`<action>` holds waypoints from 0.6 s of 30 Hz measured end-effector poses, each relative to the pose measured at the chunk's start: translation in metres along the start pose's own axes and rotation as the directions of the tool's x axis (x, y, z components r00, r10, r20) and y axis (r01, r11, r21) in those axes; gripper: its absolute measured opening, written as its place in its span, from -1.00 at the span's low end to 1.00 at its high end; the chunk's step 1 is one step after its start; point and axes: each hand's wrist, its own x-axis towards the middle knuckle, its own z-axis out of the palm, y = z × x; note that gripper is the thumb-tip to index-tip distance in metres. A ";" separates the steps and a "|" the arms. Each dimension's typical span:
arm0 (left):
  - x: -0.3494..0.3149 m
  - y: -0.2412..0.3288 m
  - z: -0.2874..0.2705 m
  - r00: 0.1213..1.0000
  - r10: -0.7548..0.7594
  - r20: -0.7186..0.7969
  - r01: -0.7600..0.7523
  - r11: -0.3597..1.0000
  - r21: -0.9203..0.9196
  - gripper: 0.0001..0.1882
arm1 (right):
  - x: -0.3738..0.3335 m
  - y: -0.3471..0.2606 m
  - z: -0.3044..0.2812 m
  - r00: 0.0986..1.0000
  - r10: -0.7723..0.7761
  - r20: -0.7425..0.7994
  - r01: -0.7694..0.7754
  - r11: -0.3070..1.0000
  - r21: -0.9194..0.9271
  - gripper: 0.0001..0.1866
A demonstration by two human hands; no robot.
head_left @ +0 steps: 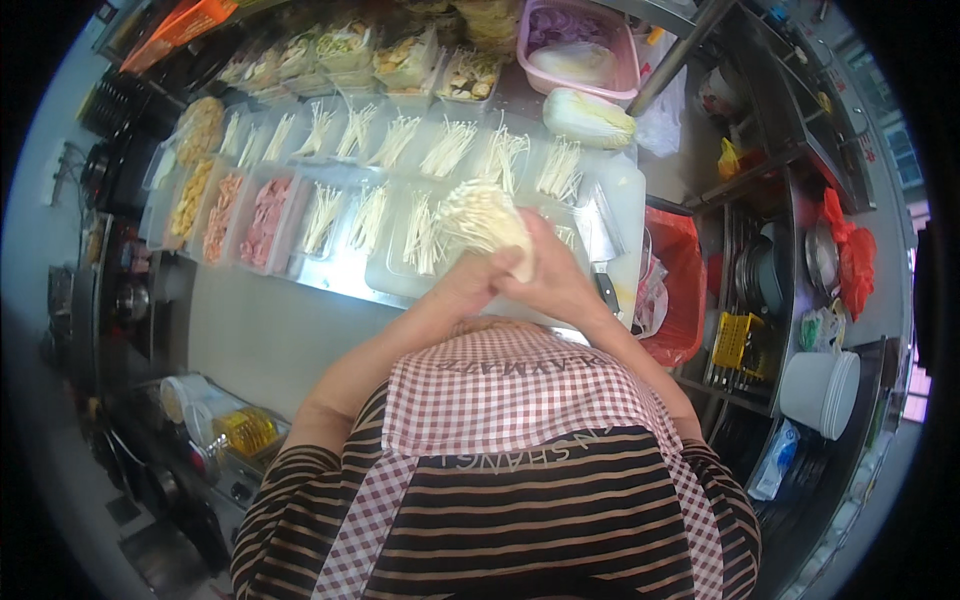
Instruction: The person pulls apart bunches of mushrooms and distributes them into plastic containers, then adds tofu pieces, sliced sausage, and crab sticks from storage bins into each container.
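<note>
so your left hand point(487, 277) and right hand point(550, 272) are both wrapped snugly round the base of that enoki bunch point(480, 217), holding it over the cutting board point(627, 215), knife point(600, 240) lying just to the right

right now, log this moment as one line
left hand: holding creamy-white enoki mushroom bunch; right hand: holding same bunch; black-handled metal knife: on white cutting board; red plastic bin: right of board
</note>
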 end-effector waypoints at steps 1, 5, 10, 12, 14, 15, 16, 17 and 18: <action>-0.004 0.015 0.015 0.994 0.106 -0.015 -0.107 0.992 -0.065 -0.21 | 0.005 0.000 0.006 0.998 -0.058 0.018 0.058 0.997 -0.044 -0.26; -0.016 0.036 -0.005 0.960 0.276 -0.049 -0.280 0.942 -0.184 -0.18 | 0.029 -0.002 0.004 0.975 -0.041 0.216 -0.022 0.959 0.282 -0.31; -0.030 0.061 -0.004 0.900 0.422 -0.109 -0.408 0.904 0.126 -0.22 | 0.056 0.008 0.011 0.957 0.160 0.242 -0.285 0.679 0.676 -0.60; -0.025 0.078 0.000 0.886 0.448 -0.121 -0.409 0.877 0.253 -0.23 | 0.076 0.003 0.009 0.962 0.145 0.231 -0.257 0.767 0.589 -0.79; -0.023 0.105 0.006 0.893 0.442 -0.091 -0.391 0.858 0.333 -0.29 | 0.099 -0.013 -0.005 0.937 0.175 0.303 -0.312 0.809 0.497 -0.85; -0.022 0.123 0.008 0.904 0.426 -0.019 -0.394 0.851 0.346 -0.30 | 0.108 -0.020 -0.005 0.966 0.079 0.247 -0.217 0.769 0.601 -0.87; -0.022 0.139 0.010 0.910 0.411 0.061 -0.404 0.841 0.361 -0.30 | 0.119 -0.029 -0.002 0.985 -0.016 0.175 -0.111 0.715 0.691 -0.88; -0.021 0.151 0.022 0.853 0.514 0.091 -0.516 0.805 0.293 -0.30 | 0.127 -0.037 -0.004 0.991 -0.106 0.086 0.003 0.646 0.764 -0.89; -0.021 0.159 0.030 0.784 0.610 0.114 -0.619 0.754 0.220 -0.30 | 0.130 -0.048 -0.010 0.997 -0.071 0.011 0.030 0.555 0.832 -0.89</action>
